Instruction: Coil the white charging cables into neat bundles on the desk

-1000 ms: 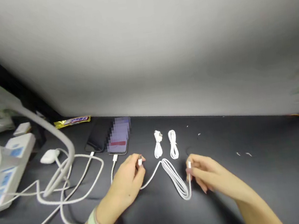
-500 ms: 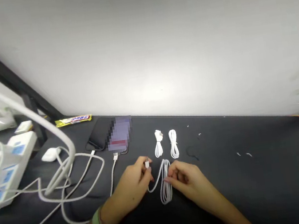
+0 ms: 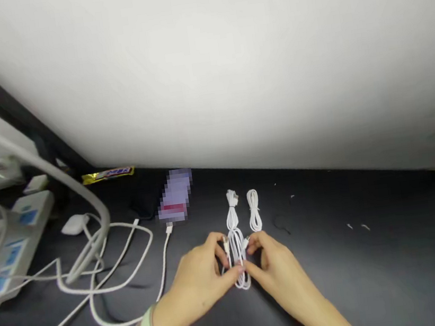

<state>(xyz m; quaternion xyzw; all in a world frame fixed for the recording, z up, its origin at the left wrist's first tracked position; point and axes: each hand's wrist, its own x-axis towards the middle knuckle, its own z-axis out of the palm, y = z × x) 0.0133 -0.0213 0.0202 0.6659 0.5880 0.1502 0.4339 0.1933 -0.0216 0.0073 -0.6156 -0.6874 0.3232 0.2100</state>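
Note:
Between my hands is a coiled white charging cable [image 3: 236, 246], its loops running lengthwise away from me. My left hand [image 3: 205, 271] grips its left side, thumb across the loops, with a metal-tipped plug upright by the fingers. From the right, my right hand [image 3: 275, 265] pinches the coil, and the cable's other white plug sticks out near its index finger. Just beyond lie two more bundled cables: a tied white cable [image 3: 231, 209] touching or nearly touching the held coil, and another white cable bundle [image 3: 254, 209] to its right.
On the left are a power strip [image 3: 36, 219], loose thick white cords [image 3: 98, 200], a white earbud-like case [image 3: 74, 224] and a yellow snack wrapper [image 3: 109, 174]. A phone [image 3: 176, 195] is plugged in. Small white scraps [image 3: 365, 227] lie right. A wall [image 3: 254, 72] rises behind the black table.
My left hand has moved right, bringing the loose plug end against the coil. Its thumb now presses the loops. My right hand stays at the coil's right side.

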